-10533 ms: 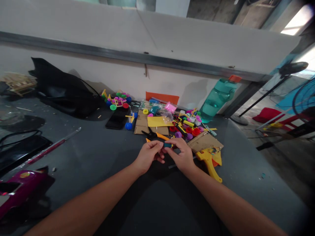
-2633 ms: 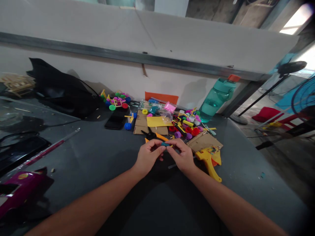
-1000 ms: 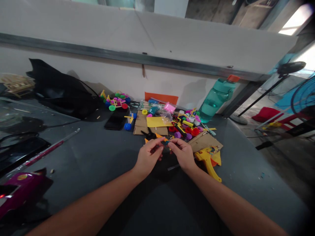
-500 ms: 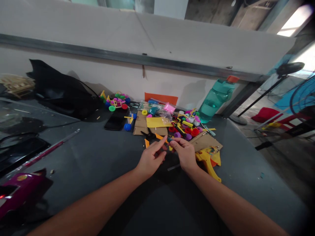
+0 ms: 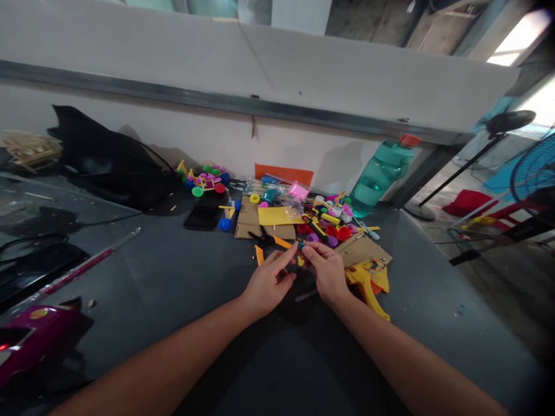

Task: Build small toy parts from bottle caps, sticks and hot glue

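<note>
My right hand (image 5: 328, 273) pinches a small teal piece (image 5: 300, 246) between thumb and fingers. Close against its left side is my left hand (image 5: 271, 281), its index fingertip at the teal piece and its thumb apart from that finger; nothing plainly sits in its grip. Just beyond the hands lie orange-handled cutters (image 5: 281, 242) with black jaws. Beside my right wrist rests a yellow glue gun (image 5: 367, 289). Behind are cardboard (image 5: 247, 218), a yellow sheet (image 5: 277, 215) and a heap of coloured caps (image 5: 343, 233).
A teal bottle (image 5: 376, 179) leans at the back right. A black phone (image 5: 205, 212), small coloured models (image 5: 208, 178) and a black bag (image 5: 104, 156) are at the back left. A purple tool (image 5: 39, 332) lies front left. A fan (image 5: 535, 173) stands off the table at right.
My left hand has shifted slightly to the right, and its index fingertip is nearer the teal piece. My right hand has barely moved.
</note>
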### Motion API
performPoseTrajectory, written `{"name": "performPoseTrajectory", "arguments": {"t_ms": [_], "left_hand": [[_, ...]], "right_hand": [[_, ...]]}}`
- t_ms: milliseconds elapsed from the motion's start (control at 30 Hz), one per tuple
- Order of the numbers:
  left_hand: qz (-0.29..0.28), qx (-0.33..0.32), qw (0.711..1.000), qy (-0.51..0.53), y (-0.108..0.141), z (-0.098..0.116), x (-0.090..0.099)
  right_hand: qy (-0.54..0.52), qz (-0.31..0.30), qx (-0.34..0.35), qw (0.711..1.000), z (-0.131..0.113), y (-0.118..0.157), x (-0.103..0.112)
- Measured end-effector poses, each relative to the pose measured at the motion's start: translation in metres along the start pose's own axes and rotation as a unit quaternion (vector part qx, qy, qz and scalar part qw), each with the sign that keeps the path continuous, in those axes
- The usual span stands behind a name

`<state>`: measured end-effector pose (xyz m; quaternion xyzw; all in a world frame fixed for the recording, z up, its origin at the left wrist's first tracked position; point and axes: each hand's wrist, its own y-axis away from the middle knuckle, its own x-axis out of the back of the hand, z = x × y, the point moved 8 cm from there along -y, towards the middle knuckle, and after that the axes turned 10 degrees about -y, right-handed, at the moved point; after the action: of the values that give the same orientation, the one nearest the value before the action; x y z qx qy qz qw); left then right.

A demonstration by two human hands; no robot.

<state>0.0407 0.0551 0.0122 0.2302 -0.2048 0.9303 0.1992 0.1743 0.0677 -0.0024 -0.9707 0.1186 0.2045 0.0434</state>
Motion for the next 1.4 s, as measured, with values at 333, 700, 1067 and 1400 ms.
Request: {"name": "performPoseTrajectory", "arguments": {"t_ms": [333, 700, 1067, 1400], "left_hand": [[-0.004, -0.007, 1.000, -0.022, 0.001, 0.004, 0.000], [-0.010, -0.012, 0.999, -0.037, 0.000, 0.003, -0.001], [-0.015, -0.007, 0.999, -0.043, 0.001, 0.004, -0.002], [-0.015, -0.011, 0.999, -0.040, 0.000, 0.002, -0.002]], "right_hand": [[-0.005, -0.009, -0.016, 1.000, 0.002, 0.000, -0.002], [-0.007, -0.016, -0.032, 0.999, 0.004, 0.000, -0.003], [-0.024, -0.025, -0.057, 0.998, 0.006, 0.002, -0.006], [-0.037, -0.072, -0.069, 0.994, 0.007, 0.002, -0.013]]}}
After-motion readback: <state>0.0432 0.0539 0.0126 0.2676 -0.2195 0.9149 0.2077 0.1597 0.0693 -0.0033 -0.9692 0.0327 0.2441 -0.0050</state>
